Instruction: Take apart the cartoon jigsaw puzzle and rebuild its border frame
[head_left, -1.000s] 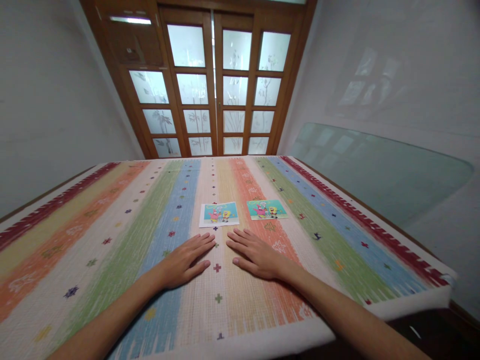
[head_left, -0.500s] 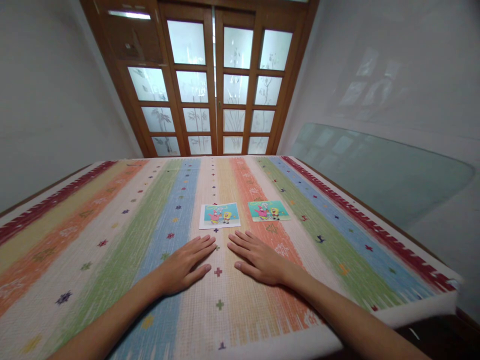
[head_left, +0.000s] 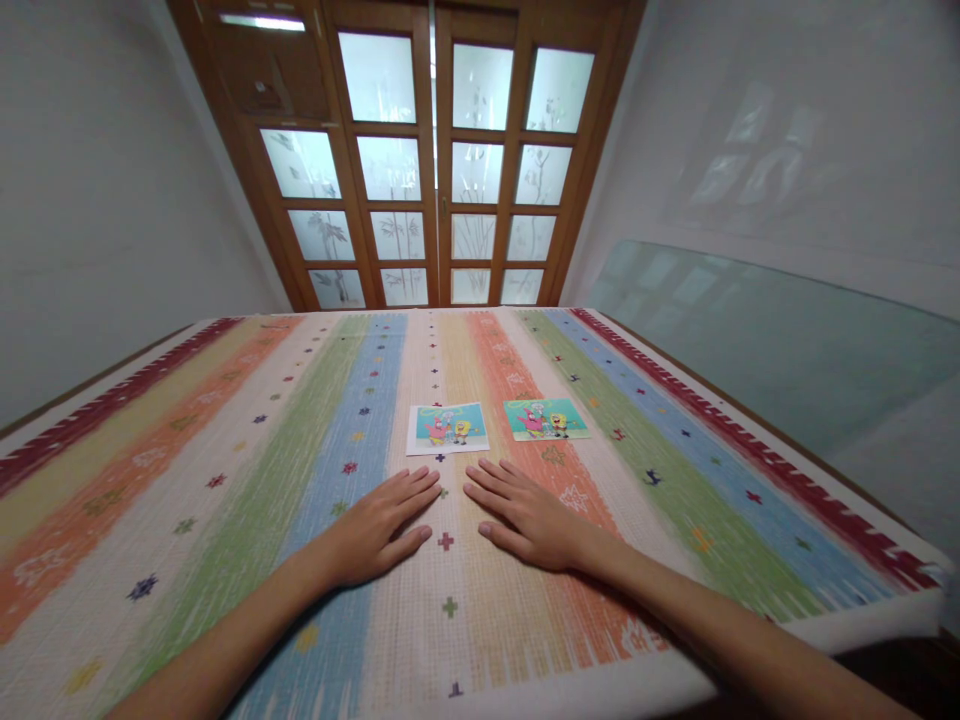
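Observation:
Two small cartoon pictures lie flat on a striped tablecloth. The left picture has a white border; the right picture shows a similar scene with little or no border. My left hand rests palm down on the cloth, fingers stretched out, just below the left picture and apart from it. Beside it, my right hand also lies flat with its thumb out, below the gap between the two pictures. Neither hand holds anything.
Wooden doors with frosted panes stand beyond the table's far edge. A pale glass panel leans along the right wall. A plain wall runs on the left. The table's near right edge drops off by my right forearm.
The whole view has shifted slightly, so everything sits a little further right. Both hands and both pictures keep their places on the cloth.

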